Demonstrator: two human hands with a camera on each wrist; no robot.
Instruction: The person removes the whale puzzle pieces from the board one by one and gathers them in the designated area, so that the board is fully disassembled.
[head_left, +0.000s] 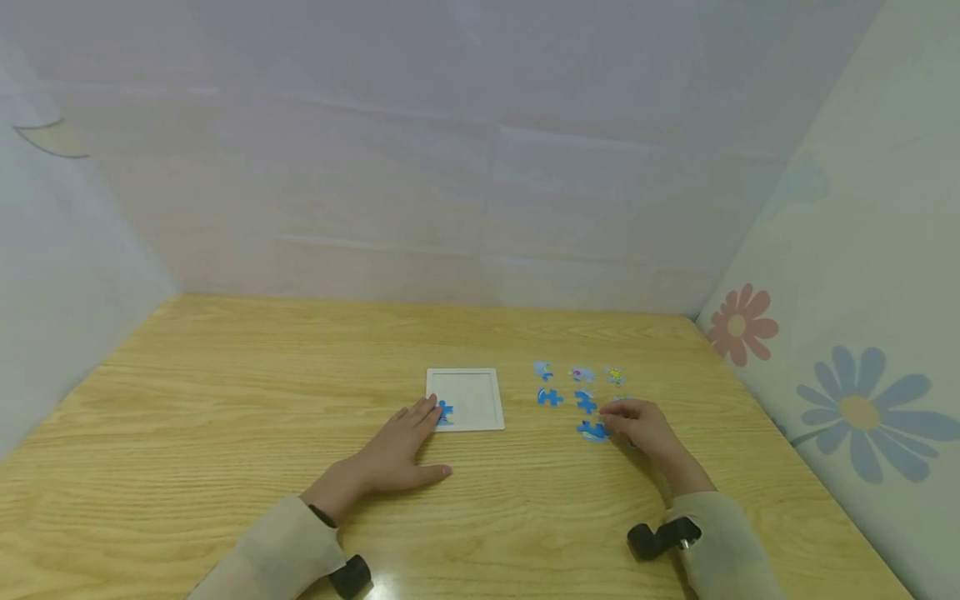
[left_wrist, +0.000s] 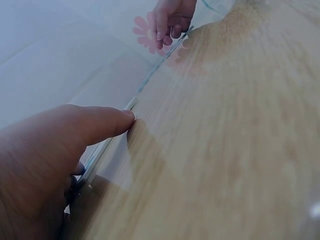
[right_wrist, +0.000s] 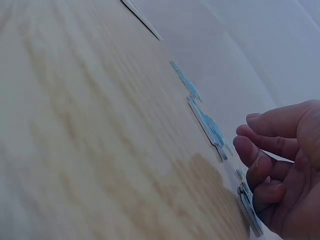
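A: Status of the puzzle frame point(head_left: 465, 399)?

B: White square frame lies flat on the desk point(head_left: 225, 400), near the middle. One blue piece point(head_left: 445, 412) sits in its near-left corner; the rest of the frame's floor shows bare white. So one piece in, by my count.

A: Left hand?

B: Left hand point(head_left: 400, 448) lies flat on the desk, fingers straight and relaxed, fingertips touching the placed piece and the frame's corner. It grips nothing. The left wrist view shows the thumb stretched out along the frame's edge.

A: Right hand?

B: Right hand point(head_left: 643, 427) is curled over the loose pieces to the right of the frame, fingertips at the nearest blue piece point(head_left: 592, 431). The right wrist view shows bent fingers point(right_wrist: 260, 167) just above the pieces; whether a piece is actually pinched, I cannot tell.

A: Remaining stock?

B: Loose pieces point(head_left: 577, 387) lie in rough rows, well apart from the frame, about six or seven visible, some partly hidden by the hand.

A: Judgement?

B: Early stage. Most of the filling appears left to do.
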